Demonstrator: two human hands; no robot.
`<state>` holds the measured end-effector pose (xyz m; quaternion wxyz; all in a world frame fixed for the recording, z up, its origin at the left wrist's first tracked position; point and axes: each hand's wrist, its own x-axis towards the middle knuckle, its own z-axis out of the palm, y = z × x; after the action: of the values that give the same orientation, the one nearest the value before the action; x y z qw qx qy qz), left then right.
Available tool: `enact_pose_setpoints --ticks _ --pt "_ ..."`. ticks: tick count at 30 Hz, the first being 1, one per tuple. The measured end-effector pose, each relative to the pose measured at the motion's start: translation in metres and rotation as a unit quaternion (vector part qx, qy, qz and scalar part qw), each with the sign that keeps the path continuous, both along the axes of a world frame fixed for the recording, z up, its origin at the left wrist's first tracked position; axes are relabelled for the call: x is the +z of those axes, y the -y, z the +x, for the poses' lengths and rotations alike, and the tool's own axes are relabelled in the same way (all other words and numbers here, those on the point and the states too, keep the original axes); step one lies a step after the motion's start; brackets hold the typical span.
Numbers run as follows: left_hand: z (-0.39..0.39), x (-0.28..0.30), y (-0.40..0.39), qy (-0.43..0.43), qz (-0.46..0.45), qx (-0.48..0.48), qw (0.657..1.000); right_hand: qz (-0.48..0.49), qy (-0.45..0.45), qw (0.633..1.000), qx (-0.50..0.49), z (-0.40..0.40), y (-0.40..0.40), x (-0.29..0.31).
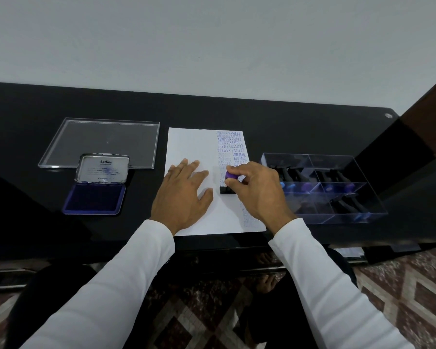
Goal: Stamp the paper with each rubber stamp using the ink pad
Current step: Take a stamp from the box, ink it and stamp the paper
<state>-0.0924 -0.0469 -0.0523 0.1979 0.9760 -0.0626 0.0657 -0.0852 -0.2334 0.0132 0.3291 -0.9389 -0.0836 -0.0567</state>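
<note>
Ink pad lid point(103, 169): brand "Artline" legible, smaller print unreadable. Paper point(186, 147), right of the ink pad lid: blue imprints "AMENDED", "SAMPLE", "AIR MAIL"; lower imprints illegible

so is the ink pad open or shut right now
Open. The ink pad's hinged metal lid stands raised behind it, and the dark blue inked surface lies uncovered on the black table.

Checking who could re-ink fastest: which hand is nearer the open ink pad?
Left. The left hand lies flat on the paper, just right of the ink pad. The right hand grips a stamp farther right, across the sheet.
</note>
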Motion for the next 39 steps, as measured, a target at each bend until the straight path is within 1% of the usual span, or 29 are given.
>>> enact_pose_setpoints --ticks 9,25,39 --pt "-0.0005 -0.0001 0.0003 0.002 -0.001 -0.002 1.000 0.011 0.020 1.000 0.006 -0.0041 0.0008 0.0012" --pt "0.0002 0.0023 0.0005 -0.008 0.005 0.001 1.000 -0.013 -0.003 1.000 -0.004 -0.0061 -0.0011 0.0043" --pt "0.0000 0.0018 -0.0007 -0.008 0.000 -0.003 1.000 -0.013 0.010 1.000 0.006 -0.0061 -0.0006 0.0046"
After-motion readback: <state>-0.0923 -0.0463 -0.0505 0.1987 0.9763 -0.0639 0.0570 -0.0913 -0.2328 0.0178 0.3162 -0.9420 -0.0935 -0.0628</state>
